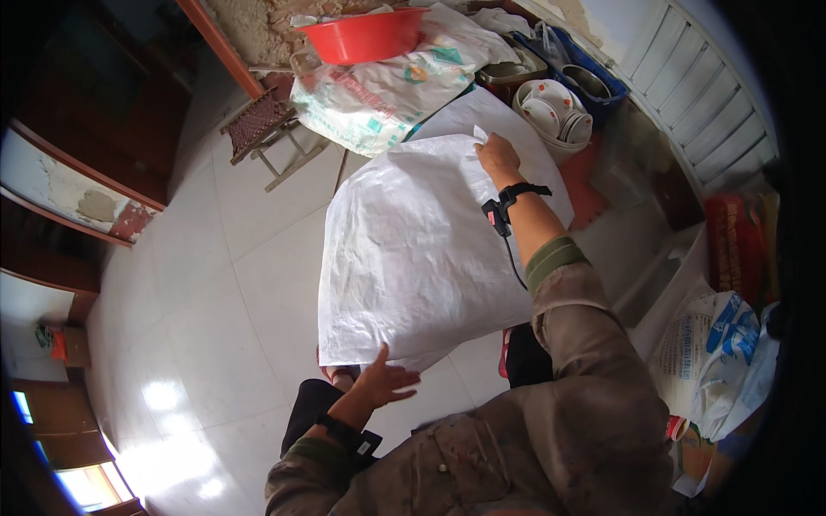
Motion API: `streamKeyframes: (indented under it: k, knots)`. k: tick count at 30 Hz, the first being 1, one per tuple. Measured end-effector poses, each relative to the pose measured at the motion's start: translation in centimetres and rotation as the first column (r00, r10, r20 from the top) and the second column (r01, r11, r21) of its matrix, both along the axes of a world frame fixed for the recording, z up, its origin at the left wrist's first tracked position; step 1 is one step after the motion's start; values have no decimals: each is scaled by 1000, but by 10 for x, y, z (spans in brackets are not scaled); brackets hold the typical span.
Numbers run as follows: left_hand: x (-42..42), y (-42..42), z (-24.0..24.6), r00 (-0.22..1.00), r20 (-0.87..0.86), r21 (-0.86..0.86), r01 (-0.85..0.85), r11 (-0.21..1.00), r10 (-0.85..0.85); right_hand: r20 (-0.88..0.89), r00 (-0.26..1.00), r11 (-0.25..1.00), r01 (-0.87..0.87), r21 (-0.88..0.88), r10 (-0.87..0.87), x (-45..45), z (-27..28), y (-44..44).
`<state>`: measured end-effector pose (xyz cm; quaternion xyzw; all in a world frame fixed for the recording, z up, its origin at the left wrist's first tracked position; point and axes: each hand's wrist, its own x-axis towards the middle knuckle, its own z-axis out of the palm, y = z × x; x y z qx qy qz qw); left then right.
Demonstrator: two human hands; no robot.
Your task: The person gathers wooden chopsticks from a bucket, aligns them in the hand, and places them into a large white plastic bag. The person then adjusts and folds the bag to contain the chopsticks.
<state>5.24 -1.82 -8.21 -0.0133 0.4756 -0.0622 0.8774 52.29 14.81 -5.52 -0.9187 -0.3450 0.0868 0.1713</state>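
Note:
A large white woven plastic sack (426, 251) spreads out in front of me, its near edge above my feet. My right hand (498, 155) is closed on the sack's far right corner, where a bit of the material sticks up past the fingers. Just below the sack's near left edge is my left hand (386, 382), fingers spread, holding nothing. Whether it touches the sack I cannot tell. Beyond the held corner, another pale sheet or sack (516, 122) lies under the first one. Both wrists wear black straps with small devices, and a cable hangs from the right one.
A red plastic basin (364, 35) rests on a printed woven sack (368, 97) at the far side. A small stool (264, 129) stands left of it. At the far right are a bucket of bowls (552, 119) and a blue crate (610, 106). Plastic bags (706, 355) lie to my right.

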Motion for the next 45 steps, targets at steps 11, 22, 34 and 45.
streamKeyframes:
  k: [11,22,34,45]
  knots:
    - [29,46,85,972,-64,884,161,440,-227,-79,945,750,-199,631,317,-49,49,-38]
    - [46,96,180,1000,-1,868,-3,-497,-7,138,701,424,-563,710,699,-189,166,-163]
    - [44,89,212,957,-262,839,163,-519,-123,76,468,275,-634,723,880,-227,191,-229]
    - [47,76,210,976,-211,824,152,-546,-46,341,551,342,-789,510,761,-220,236,-218]
